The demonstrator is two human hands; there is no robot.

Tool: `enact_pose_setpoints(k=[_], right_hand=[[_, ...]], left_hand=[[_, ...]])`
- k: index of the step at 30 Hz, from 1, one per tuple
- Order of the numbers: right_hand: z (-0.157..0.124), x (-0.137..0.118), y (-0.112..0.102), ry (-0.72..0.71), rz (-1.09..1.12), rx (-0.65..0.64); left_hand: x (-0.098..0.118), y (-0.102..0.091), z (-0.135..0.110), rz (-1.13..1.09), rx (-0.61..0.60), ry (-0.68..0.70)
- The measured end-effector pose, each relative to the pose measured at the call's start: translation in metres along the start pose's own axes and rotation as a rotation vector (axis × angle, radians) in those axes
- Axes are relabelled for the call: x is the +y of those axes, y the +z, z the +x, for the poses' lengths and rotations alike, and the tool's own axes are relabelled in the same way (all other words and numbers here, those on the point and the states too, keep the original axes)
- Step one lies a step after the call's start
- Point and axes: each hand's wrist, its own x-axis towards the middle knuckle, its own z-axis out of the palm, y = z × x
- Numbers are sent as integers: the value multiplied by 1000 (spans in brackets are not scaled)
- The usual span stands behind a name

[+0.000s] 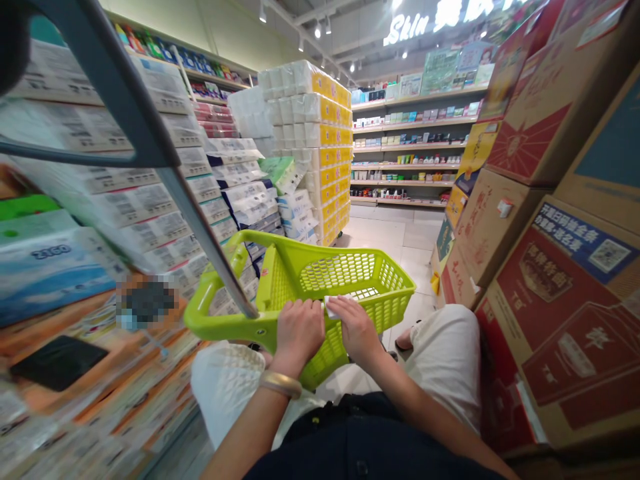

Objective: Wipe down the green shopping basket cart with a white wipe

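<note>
A lime-green plastic shopping basket (350, 270) sits in front of me, resting on my lap between my knees in light trousers. My left hand (299, 330), with a bangle on the wrist, grips the basket's near rim with curled fingers. My right hand (356, 327) lies next to it on the rim, fingers pressed on a small white item (333, 305), a paper or cloth that I cannot make out. The two hands almost touch. The basket's inside looks empty, with only floor showing through the mesh.
Stacked tissue and paper packs (150, 200) fill the shelves on the left, behind a grey metal frame (150, 133). Red and brown cardboard boxes (550, 267) pile up on the right. A wrapped pallet of paper rolls (310, 133) stands ahead, with tiled aisle floor (395, 237) and product shelves beyond.
</note>
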Motion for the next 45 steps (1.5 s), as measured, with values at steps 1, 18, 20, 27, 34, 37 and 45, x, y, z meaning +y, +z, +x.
enact_pose_setpoints(k=[1, 18, 20, 27, 34, 37, 45], right_hand=[[0, 1, 0, 0, 0, 1], [-6, 30, -8, 109, -47, 126], [-6, 28, -7, 110, -53, 132], [-4, 18, -4, -7, 4, 36], [-7, 32, -9, 111, -81, 141], [-4, 16, -2, 13, -34, 50], [-7, 38, -14, 135, -124, 164]], left_hand=[[0, 0, 0, 2, -1, 0], [0, 1, 0, 0, -7, -7], [0, 1, 0, -4, 0, -8], [0, 2, -1, 15, 12, 5], [0, 3, 0, 19, 17, -2], [-1, 3, 0, 27, 19, 3], [0, 2, -1, 22, 17, -7]])
